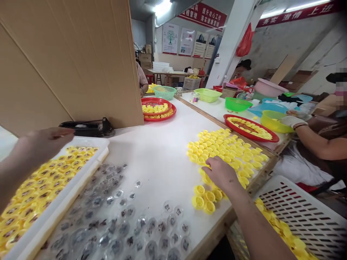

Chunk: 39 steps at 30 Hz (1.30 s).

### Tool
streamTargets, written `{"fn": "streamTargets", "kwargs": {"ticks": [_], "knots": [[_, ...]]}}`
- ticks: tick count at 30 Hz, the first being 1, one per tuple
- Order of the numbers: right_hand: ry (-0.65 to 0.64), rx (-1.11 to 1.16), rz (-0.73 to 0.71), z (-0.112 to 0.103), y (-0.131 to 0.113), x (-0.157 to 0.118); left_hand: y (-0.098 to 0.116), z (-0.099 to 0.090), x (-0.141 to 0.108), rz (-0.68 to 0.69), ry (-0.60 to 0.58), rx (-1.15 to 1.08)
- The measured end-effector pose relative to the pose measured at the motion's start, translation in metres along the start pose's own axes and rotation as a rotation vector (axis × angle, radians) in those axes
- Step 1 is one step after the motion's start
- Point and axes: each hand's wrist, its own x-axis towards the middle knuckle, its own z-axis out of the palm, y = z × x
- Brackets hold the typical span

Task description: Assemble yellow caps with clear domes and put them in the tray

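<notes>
Right hand (221, 174) lies open on round yellow plastic caps (225, 153), hollows up; left hand (46, 142), grip unclear, hovers near a white plastic tray (54, 206).

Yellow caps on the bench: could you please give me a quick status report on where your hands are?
Right hand on loose yellow plastic caps. Left hand above rim of white tray, any grip unclear. Clear plastic discs spread beside tray.

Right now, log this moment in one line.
left hand: over white tray | right hand: on loose yellow plastic caps | nearby: clear plastic discs
</notes>
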Motion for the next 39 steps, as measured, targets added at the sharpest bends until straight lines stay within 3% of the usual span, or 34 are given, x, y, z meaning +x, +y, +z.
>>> {"fn": "streamTargets", "kwargs": {"ticks": [1,3,8,12,14,17,20,23,26,29,33,39], "knots": [[-0.024,-0.036,0.013,0.001,0.004,0.003,0.012,0.000,-0.018,-0.065,0.085,0.006],[-0.083,-0.088,0.015,0.005,0.007,0.008,0.039,0.008,-0.059,-0.117,0.105,-0.083],[-0.183,-0.160,0.007,0.019,0.000,0.015,0.084,0.058,-0.141,-0.067,-0.087,-0.445],[-0.219,-0.152,-0.008,0.020,-0.006,0.022,0.089,0.097,-0.168,-0.139,-0.262,-0.621],[-0.234,-0.113,-0.025,0.018,-0.015,0.023,0.088,0.108,-0.172,-0.194,-0.310,-0.694],[-0.232,0.008,-0.101,0.015,-0.047,0.019,0.086,0.116,-0.173,-0.252,-0.279,-0.909],[-0.231,0.176,-0.272,0.013,-0.103,0.004,0.086,0.123,-0.173,-0.312,-0.256,-1.303],[-0.272,0.316,-0.465,0.014,-0.163,-0.017,0.084,0.129,-0.173,-0.411,-0.321,-1.697],[-0.306,0.408,-0.584,0.018,-0.201,-0.028,0.079,0.131,-0.172,-0.492,-0.285,-1.872],[-0.322,0.461,-0.638,0.026,-0.208,-0.022,0.069,0.128,-0.168,-0.558,-0.165,-1.874],[-0.340,0.439,-0.705,0.051,-0.194,-0.003,0.055,0.121,-0.160,-0.571,-0.063,-1.812],[-0.405,0.474,-0.752,0.085,-0.188,0.001,0.045,0.117,-0.157,-0.574,-0.044,-1.866]]}}
